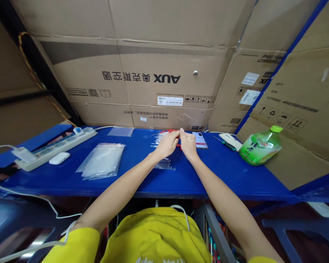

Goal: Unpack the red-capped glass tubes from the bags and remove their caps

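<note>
My left hand (pixel 167 144) and my right hand (pixel 188 144) meet over the blue table (pixel 142 175), thumbs and fingertips pinched close together. What they hold, if anything, is too small and covered by the fingers to make out. Thin pale sticks (pixel 157 140) lie in a bunch beside and behind my left hand, with red pieces (pixel 168 130) at the far side. Several clear thin tubes (pixel 166 164) rest in a row on the near side, partly under my left wrist. Just right of my right hand lies a phone-like card or screen (pixel 199 139).
On the left are a stack of clear plastic bags (pixel 102 160), a white earbud case (pixel 59 157) and a power strip (pixel 55 148) with cables. A flat clear bag (pixel 121 131) lies behind. On the right stand a green tea bottle (pixel 260 146) and a white device (pixel 230 140). Cardboard (pixel 142 54) walls the back.
</note>
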`<action>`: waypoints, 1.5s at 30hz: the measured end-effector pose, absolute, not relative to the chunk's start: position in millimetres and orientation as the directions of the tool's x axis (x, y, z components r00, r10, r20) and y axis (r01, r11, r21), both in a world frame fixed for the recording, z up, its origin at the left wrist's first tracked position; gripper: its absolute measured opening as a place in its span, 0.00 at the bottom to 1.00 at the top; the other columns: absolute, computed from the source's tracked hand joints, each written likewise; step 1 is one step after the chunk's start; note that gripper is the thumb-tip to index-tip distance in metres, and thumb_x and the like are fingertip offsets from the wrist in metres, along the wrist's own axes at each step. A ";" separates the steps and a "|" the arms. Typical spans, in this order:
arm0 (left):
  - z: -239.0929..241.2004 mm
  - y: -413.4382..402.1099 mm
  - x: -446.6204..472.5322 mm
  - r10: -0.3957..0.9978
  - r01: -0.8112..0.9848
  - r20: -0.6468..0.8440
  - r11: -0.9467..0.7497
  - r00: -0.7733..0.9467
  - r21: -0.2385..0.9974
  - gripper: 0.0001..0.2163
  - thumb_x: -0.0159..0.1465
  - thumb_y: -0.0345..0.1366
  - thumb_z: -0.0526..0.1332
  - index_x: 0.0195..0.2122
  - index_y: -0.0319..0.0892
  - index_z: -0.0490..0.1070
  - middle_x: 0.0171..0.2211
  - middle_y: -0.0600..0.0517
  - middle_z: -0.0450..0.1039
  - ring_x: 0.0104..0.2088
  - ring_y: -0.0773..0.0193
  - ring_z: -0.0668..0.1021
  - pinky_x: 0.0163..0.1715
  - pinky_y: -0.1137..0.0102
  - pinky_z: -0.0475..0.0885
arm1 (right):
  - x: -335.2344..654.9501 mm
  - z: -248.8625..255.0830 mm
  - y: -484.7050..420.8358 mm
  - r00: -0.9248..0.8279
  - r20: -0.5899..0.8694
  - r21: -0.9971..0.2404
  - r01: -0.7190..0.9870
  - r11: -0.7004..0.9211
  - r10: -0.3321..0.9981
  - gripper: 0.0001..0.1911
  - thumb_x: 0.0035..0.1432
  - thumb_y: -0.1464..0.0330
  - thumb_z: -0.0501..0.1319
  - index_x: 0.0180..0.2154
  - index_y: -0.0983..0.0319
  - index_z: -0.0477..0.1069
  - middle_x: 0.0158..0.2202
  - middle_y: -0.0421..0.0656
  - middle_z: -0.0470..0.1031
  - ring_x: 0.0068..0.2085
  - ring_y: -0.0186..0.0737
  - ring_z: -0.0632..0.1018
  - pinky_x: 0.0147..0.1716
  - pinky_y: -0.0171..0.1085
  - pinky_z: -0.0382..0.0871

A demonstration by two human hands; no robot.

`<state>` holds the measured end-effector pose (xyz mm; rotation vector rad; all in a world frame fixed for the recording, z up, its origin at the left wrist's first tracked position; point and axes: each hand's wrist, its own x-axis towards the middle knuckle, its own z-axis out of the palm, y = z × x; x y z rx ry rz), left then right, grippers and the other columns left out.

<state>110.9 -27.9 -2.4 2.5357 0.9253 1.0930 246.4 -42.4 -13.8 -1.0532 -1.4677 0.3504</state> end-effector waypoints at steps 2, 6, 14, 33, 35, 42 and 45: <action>-2.2 -27.5 108.1 0.621 0.454 0.574 -0.783 0.534 0.425 0.09 0.66 0.27 0.49 0.39 0.41 0.67 0.39 0.44 0.76 0.41 0.55 0.76 0.47 0.62 0.71 | 246.8 -13.1 -41.3 0.151 0.630 -0.748 0.380 0.544 0.761 0.34 0.68 0.44 0.50 0.18 0.59 0.57 0.18 0.39 0.61 0.23 0.35 0.63 0.26 0.37 0.56; -0.4 -28.6 101.2 0.596 0.433 0.535 -0.803 0.599 0.410 0.09 0.68 0.28 0.49 0.44 0.42 0.67 0.43 0.45 0.76 0.43 0.56 0.76 0.47 0.62 0.71 | 250.8 -14.8 -34.7 0.203 0.574 -0.807 0.302 0.507 0.793 0.33 0.66 0.43 0.52 0.18 0.58 0.54 0.17 0.37 0.57 0.22 0.33 0.60 0.24 0.37 0.54; -1.8 -23.2 96.1 0.613 0.493 0.521 -0.789 0.594 0.367 0.15 0.76 0.43 0.47 0.42 0.43 0.70 0.39 0.46 0.76 0.39 0.57 0.77 0.41 0.66 0.68 | 254.9 -17.4 -27.0 0.259 0.429 -0.898 0.228 0.377 0.865 0.35 0.63 0.37 0.51 0.18 0.54 0.48 0.15 0.35 0.51 0.20 0.33 0.56 0.20 0.37 0.53; 1.0 -28.4 101.7 0.695 0.292 0.407 -0.656 0.593 0.696 0.13 0.71 0.38 0.49 0.44 0.40 0.72 0.35 0.48 0.77 0.37 0.58 0.76 0.43 0.64 0.73 | 257.6 -13.8 -38.6 0.104 0.709 -0.624 0.554 0.551 0.698 0.30 0.71 0.52 0.51 0.20 0.60 0.68 0.20 0.41 0.72 0.25 0.37 0.74 0.31 0.35 0.64; 1.2 -28.0 102.1 0.682 0.293 0.424 -0.676 0.595 0.676 0.16 0.71 0.36 0.48 0.49 0.40 0.73 0.41 0.46 0.79 0.42 0.56 0.78 0.48 0.62 0.73 | 257.0 -14.2 -38.7 0.073 0.705 -0.615 0.558 0.557 0.705 0.30 0.72 0.53 0.50 0.21 0.60 0.70 0.22 0.43 0.75 0.26 0.38 0.76 0.32 0.35 0.65; 1.6 -25.4 105.1 0.673 0.233 0.448 -0.672 0.589 0.703 0.20 0.67 0.32 0.49 0.53 0.37 0.76 0.51 0.43 0.79 0.51 0.54 0.78 0.58 0.59 0.70 | 251.7 -14.6 -40.7 0.020 0.680 -0.602 0.586 0.543 0.733 0.30 0.74 0.54 0.46 0.26 0.60 0.73 0.27 0.46 0.80 0.30 0.41 0.79 0.35 0.36 0.66; 1.3 -26.1 107.1 0.688 0.200 0.446 -0.644 0.572 0.738 0.18 0.66 0.32 0.49 0.48 0.37 0.76 0.45 0.45 0.80 0.47 0.56 0.77 0.54 0.62 0.72 | 250.2 -14.6 -39.7 0.030 0.671 -0.617 0.577 0.535 0.741 0.29 0.73 0.54 0.47 0.25 0.60 0.72 0.27 0.46 0.79 0.30 0.41 0.78 0.35 0.37 0.65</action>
